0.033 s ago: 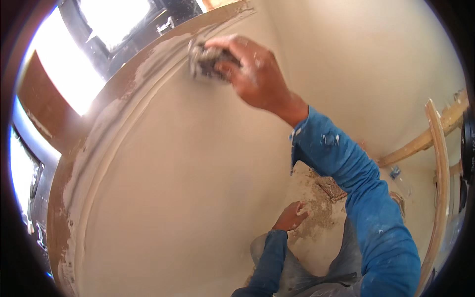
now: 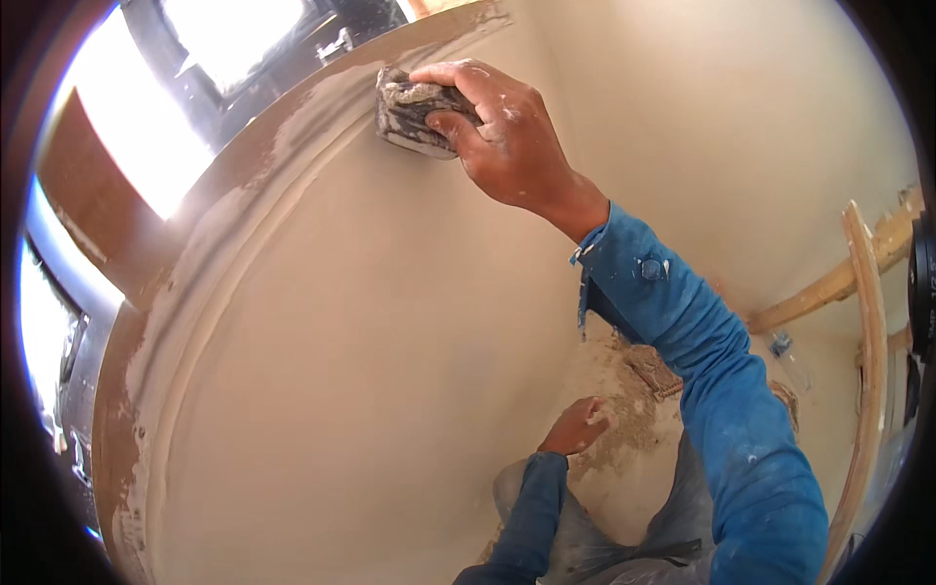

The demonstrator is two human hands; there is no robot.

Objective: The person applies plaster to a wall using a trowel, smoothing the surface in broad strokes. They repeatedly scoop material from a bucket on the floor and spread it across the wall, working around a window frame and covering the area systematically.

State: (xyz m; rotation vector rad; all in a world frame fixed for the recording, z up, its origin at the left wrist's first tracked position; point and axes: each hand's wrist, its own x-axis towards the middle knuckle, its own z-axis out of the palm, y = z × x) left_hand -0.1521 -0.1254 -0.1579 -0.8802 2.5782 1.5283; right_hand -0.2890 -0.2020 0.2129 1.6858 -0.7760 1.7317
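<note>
My right hand (image 2: pixel 517 141) is wrapped round a dark grey block that looks like a sponge (image 2: pixel 421 115), smeared with pale plaster. The block is at the upper part of a smooth beige plastered wall (image 2: pixel 361 341), beside a raised bead of plaster (image 2: pixel 229 278) that runs along the wall's edge. Whether the whole face of the block presses on the wall is hidden. Lower down, my left hand (image 2: pixel 577 426) is by my knee with its fingers curled in, and no object shows in it. White plaster specks mark both the right hand and its blue sleeve.
A brown bare border (image 2: pixel 117 400) and bright window openings (image 2: pixel 146 117) lie along the left. Wooden poles (image 2: pixel 863 292) lean at the right. On the floor below are plaster crumbs (image 2: pixel 624 429) and a brownish broken piece (image 2: pixel 651 370). Another plastered wall (image 2: pixel 721 107) meets at the corner.
My right hand and the sponge have shifted slightly right; they were smeared by motion and now look sharp. The left hand stays by the knee.
</note>
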